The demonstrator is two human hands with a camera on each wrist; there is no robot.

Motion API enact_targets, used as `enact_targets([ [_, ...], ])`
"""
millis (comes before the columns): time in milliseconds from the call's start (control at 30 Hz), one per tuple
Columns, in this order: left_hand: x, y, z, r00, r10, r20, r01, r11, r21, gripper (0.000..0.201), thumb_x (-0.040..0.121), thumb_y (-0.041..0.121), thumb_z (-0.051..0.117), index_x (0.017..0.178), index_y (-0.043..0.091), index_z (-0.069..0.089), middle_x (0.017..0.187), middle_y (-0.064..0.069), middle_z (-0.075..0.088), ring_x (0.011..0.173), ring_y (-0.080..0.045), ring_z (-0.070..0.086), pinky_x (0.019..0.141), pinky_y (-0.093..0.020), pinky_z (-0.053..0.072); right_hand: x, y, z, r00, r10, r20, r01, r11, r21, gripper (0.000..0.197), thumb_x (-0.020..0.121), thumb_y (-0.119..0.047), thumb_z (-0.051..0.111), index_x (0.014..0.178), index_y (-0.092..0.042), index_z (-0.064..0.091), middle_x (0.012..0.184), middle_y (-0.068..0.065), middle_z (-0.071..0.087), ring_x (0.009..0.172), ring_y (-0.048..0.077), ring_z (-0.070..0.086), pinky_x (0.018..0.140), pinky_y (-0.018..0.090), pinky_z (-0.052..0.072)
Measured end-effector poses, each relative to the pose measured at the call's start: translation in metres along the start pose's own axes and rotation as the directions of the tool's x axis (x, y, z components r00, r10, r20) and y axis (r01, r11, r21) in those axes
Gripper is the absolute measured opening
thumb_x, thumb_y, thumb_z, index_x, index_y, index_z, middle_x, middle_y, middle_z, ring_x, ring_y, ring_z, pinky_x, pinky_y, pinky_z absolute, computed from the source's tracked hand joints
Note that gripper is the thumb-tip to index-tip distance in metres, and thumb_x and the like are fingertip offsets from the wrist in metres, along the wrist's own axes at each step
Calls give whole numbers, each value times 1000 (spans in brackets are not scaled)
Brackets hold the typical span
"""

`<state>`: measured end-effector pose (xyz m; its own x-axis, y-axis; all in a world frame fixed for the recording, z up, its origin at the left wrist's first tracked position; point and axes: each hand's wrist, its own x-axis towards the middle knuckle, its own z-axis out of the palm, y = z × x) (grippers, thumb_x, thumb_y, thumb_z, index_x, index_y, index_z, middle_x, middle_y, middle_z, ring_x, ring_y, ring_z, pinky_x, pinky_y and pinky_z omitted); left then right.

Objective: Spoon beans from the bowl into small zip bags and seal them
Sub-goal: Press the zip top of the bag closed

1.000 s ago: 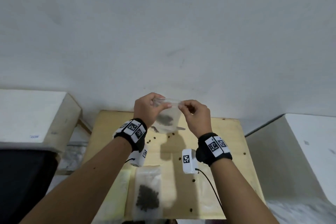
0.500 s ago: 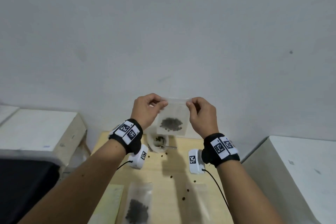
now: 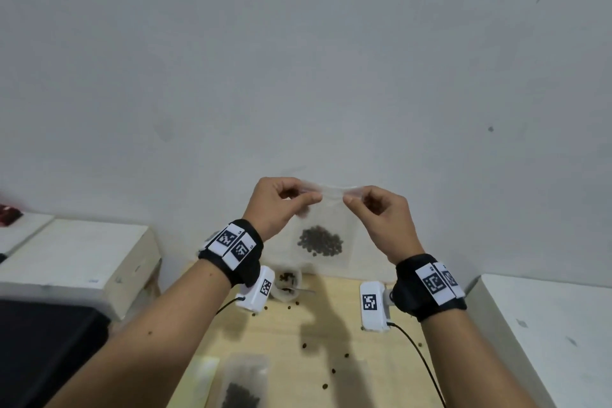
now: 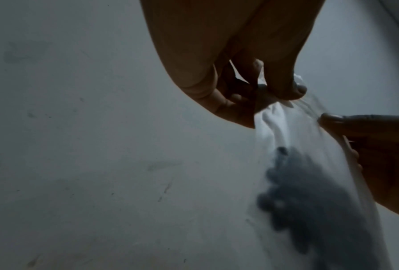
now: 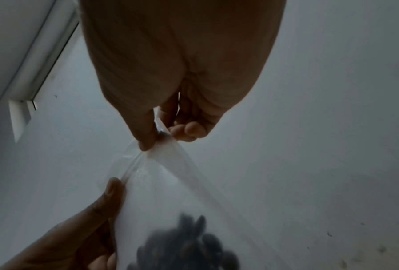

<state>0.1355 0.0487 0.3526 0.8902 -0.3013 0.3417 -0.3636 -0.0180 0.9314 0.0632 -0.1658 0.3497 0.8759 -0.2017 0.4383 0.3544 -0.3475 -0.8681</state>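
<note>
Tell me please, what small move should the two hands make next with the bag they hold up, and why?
Probably slide the pinching fingers toward each other along the top strip to press it closed. The left hand and right hand each pinch a top corner of the zip bag, the beans sit at its bottom, and the stretch between the hands looks not yet pressed.

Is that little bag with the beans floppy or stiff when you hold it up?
Probably floppy: the clear bag wrinkles where the left hand and right hand pinch its top corners. It looks bottom-heavy, since the beans sit bunched low. The thin plastic may be slippery.
</note>
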Motion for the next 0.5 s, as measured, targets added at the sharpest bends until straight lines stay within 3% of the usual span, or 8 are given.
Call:
enact_targets([
  [67,-4,4,4,1000,25,4,-25,1000,17,5,86,14,85,91,13,83,75,-5,78,64,-17,70,69,-29,58,0,-4,-2,1000,-10,1,10,1000,-4,9,94,-24,76,85,-22,76,80,13,68,73,16,57,71,37,48],
  [200,-10,11,11,998,67,-10,-66,997,47,5,90,12,81,87,16,80,71,5,73,63,-15,69,66,-28,57,-1,-11,0,999,-33,-24,31,998,-54,13,95,-23,72,82,-23,73,69,-8,61,66,13,53,65,34,45],
  [367,-14,27,4,998,63,2,-63,998,23,9,90,17,82,95,11,81,84,-22,74,67,-20,69,67,-35,60,-1,-17,-1,999,-39,23,38,998,48,16,93,-36,75,94,-20,76,87,17,70,85,39,64,80,53,54],
  [433,-16,34,1,998,49,46,-49,999,14,13,88,17,83,100,12,82,84,-20,75,67,-20,68,68,-33,58,-2,-23,0,998,-14,59,8,994,109,14,90,-31,80,97,-19,77,92,10,76,91,35,70,85,48,56],
  [500,-20,39,-1,998,20,65,-20,1000,13,16,87,14,84,102,9,82,72,-4,75,61,-18,66,64,-26,55,-5,-28,2,996,7,86,-20,989,149,14,89,-25,82,99,-16,78,95,4,79,91,22,73,86,38,58],
])
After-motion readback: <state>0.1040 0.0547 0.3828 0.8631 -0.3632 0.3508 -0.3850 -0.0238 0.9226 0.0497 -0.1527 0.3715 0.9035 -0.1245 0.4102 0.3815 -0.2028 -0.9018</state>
